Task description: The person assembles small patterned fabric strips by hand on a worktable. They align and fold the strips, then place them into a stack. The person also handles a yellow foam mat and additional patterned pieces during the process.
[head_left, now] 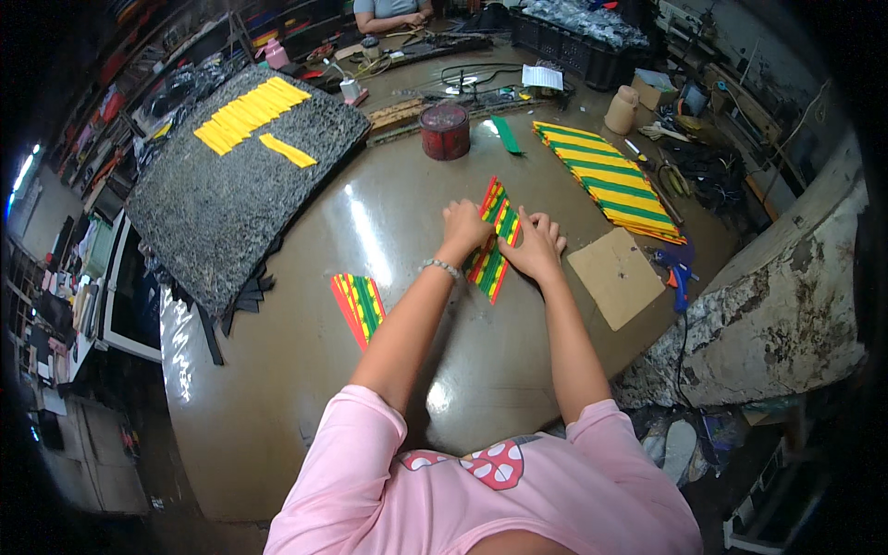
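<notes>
Both my hands are on a flat striped piece (487, 275) in red, green and yellow, lying slantwise on the table in front of me. My left hand (465, 228) has its fingers curled over the left side of the piece, a beaded bracelet on the wrist. At the right edge, my right hand (535, 244) grips it with the thumb pressed down on it. The fingertips of both hands are partly hidden. A second striped piece (359, 301) of the same colours lies left of my left forearm, which covers part of it.
A square tan board (618, 277) and a blue glue gun (680, 279) lie to the right. Beyond are a stack of yellow-green striped sheets (606, 180), a green strip (506, 135) and a red tin (445, 131). Yellow strips (250, 113) rest on a grey slab (208, 199). Another person (393, 13) sits opposite.
</notes>
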The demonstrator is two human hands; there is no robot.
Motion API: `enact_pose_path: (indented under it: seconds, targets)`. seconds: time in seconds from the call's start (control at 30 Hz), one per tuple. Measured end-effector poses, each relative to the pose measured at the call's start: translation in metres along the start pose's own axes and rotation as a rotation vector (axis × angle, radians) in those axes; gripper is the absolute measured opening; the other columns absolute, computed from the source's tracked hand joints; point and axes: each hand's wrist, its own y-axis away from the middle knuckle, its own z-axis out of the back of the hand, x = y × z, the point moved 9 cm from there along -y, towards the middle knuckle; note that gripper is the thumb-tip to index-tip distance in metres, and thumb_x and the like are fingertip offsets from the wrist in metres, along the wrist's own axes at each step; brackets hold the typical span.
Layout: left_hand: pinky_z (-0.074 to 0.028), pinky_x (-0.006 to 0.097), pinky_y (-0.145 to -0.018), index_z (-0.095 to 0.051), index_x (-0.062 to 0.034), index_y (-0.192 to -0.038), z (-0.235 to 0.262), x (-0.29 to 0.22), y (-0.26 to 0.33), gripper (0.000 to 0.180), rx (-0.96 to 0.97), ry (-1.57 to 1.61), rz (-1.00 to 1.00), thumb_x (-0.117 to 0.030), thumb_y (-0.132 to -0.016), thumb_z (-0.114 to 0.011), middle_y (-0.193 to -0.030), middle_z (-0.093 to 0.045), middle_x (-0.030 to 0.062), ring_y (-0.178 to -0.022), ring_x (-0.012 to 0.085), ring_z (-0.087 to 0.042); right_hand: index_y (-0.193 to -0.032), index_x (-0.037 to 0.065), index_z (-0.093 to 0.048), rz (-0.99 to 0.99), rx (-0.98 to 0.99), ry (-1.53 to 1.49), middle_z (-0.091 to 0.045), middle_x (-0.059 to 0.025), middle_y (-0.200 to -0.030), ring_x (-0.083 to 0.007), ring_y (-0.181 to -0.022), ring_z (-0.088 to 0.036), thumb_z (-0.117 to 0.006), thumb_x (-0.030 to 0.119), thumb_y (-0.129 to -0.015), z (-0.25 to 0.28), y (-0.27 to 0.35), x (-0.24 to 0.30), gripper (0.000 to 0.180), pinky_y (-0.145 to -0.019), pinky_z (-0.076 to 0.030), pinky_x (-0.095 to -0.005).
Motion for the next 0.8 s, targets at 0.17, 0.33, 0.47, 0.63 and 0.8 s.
enact_pose_path:
  seconds: [0.17,0.33,0.47,0.63,0.8]
  targets:
    - [-0.055,0.032,-0.076,-0.059,-0.0015,-0.114,-0.01,0.008,0.015,0.039,0.214,0.621,0.003,-0.014,-0.081,-0.076,-0.105,-0.068,0.0131,-0.091,0.0219,-0.068,-0.131,0.008,-0.052,0.037,0.078,-0.153,-0.052,-0.0118,-0.124,-0.0304,-0.121,-0.045,-0.082,0.039,-0.071,0.005,-0.01,-0.005,0.074,-0.103,-0.033,-0.0461]
    - [-0.06,0.034,-0.079,-0.051,0.0019,-0.126,0.018,0.028,0.084,0.032,0.52,1.457,0.201,-0.014,-0.099,-0.057,-0.111,-0.067,0.0131,-0.094,0.0212,-0.069,-0.112,0.003,-0.057,0.024,0.409,-1.105,-0.063,-0.0028,-0.095,-0.0138,-0.091,-0.062,-0.078,0.019,-0.084,-0.018,-0.003,0.03,0.038,-0.084,-0.05,-0.0299]
    - [-0.061,0.036,-0.083,-0.05,0.0032,-0.127,0.066,0.061,0.15,0.033,0.355,1.61,0.171,-0.018,-0.102,-0.055,-0.119,-0.064,0.0152,-0.1,0.0243,-0.069,-0.111,0.0,-0.062,0.156,0.66,-1.152,-0.065,-0.0022,-0.097,-0.0095,-0.087,-0.062,-0.07,0.014,-0.092,-0.016,0.037,0.084,0.025,-0.081,-0.052,-0.0269]
    - [-0.062,0.038,-0.08,-0.05,0.0031,-0.125,0.092,0.116,0.217,0.034,-0.103,1.553,0.247,-0.013,-0.098,-0.061,-0.12,-0.064,0.0156,-0.1,0.0258,-0.07,-0.11,-0.001,-0.061,0.302,1.034,-1.525,-0.064,-0.0053,-0.1,-0.012,-0.087,-0.063,-0.068,0.012,-0.092,0.023,0.078,0.125,0.023,-0.078,-0.053,-0.0281]
    - [-0.06,0.032,-0.077,-0.058,0.0023,-0.118,0.094,0.119,0.248,0.03,-0.217,1.434,0.205,-0.007,-0.091,-0.07,-0.105,-0.07,0.01,-0.09,0.0195,-0.071,-0.109,-0.001,-0.059,0.305,1.37,-1.953,-0.063,-0.0079,-0.099,-0.0154,-0.086,-0.064,-0.067,0.01,-0.093,0.025,0.111,0.173,0.021,-0.073,-0.054,-0.0293]
